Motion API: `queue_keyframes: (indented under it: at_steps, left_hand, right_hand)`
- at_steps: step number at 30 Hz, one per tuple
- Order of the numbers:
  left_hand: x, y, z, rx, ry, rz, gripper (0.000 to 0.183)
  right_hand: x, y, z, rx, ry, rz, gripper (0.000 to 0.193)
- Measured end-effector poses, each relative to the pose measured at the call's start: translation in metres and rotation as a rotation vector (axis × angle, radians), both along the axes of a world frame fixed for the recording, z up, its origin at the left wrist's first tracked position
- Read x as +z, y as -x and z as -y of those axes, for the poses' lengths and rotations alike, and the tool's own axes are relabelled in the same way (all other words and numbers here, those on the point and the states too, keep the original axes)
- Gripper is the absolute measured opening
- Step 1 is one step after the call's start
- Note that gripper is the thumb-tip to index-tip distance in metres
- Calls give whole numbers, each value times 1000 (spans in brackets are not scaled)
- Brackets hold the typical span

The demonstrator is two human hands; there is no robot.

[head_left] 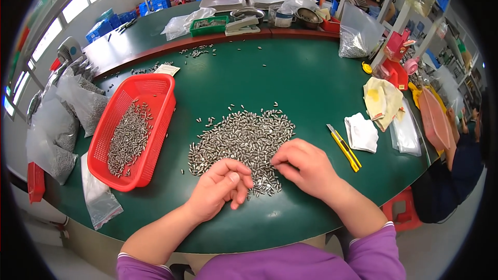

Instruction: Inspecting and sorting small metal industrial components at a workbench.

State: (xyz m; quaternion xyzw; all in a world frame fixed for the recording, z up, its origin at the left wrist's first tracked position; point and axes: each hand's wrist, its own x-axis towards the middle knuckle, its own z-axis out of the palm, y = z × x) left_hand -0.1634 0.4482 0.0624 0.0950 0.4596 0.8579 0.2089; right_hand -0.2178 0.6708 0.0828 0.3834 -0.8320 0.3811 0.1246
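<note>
A pile of small silvery metal pins (pixel 244 137) lies spread on the green table (pixel 290 78) in front of me. My left hand (pixel 220 186) rests at the pile's near edge with fingers curled inward, thumb against the fingers; whether pins are inside it is hidden. My right hand (pixel 303 166) sits at the pile's near right edge, fingertips pinched down onto the pins. A red plastic basket (pixel 148 96) to the left holds more of the same pins.
A yellow utility knife (pixel 344 147) and white cloths (pixel 361 132) lie right of the pile. Clear bags of pins (pixel 78 103) stand at the left edge, another bag (pixel 355 36) at the back right. Other people work at the far table and at the right.
</note>
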Motion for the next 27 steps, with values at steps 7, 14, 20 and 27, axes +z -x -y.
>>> queue_keyframes:
  at_steps: [7, 14, 20, 27]
  left_hand:
    - [0, -12, -12, -166, 119, -46, 15]
    - [-1, -11, -13, -142, 183, -49, 15]
    - [0, -10, -14, -110, 196, -33, 14]
    - [1, -9, -13, -103, 199, -16, 12]
  right_hand:
    - [-1, -19, 12, 236, 109, -35, 27]
    - [-3, -18, 10, 269, 160, 24, 26]
    - [-2, -18, 14, 221, 248, 231, 25]
    - [-10, -17, 13, 272, 390, 625, 32]
